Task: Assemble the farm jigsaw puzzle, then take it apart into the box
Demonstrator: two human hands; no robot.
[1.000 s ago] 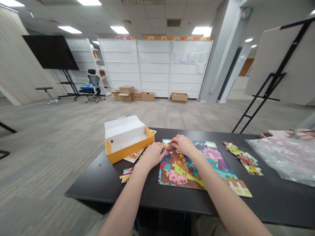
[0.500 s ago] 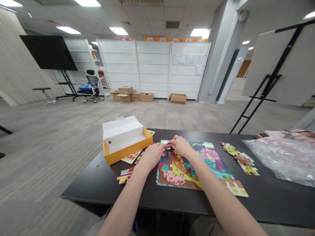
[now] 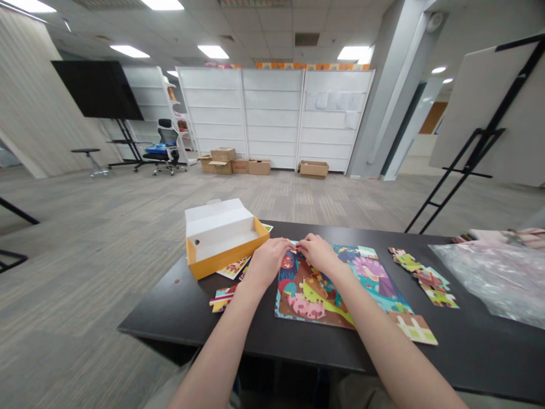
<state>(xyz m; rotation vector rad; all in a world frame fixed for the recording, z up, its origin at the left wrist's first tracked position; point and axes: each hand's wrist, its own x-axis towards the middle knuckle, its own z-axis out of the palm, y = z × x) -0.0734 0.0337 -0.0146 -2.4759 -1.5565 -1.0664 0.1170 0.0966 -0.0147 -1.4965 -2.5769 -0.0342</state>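
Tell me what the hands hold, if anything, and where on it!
The left hand and right hand have fingers at opposite sides of a small, flat, white-and-red puzzle piece. Whether they grip or only press it can't be told.

The left hand (image 3: 268, 262) is bare, and so is the right hand (image 3: 317, 253). The left arm (image 3: 225, 335) and the right arm (image 3: 378, 324) are bare too, all the way down to where the picture ends. Each arm is thin and smooth at the wrist and gets wider lower down. The fingers look slim, with small round tips. Low down, by the left arm, there is a bit of plain, soft cloth (image 3: 172, 387), a light gray-brown. More cloth shows in the shade by the right arm. It looks darker and has some folds. It is too dim to tell what clothes these are.
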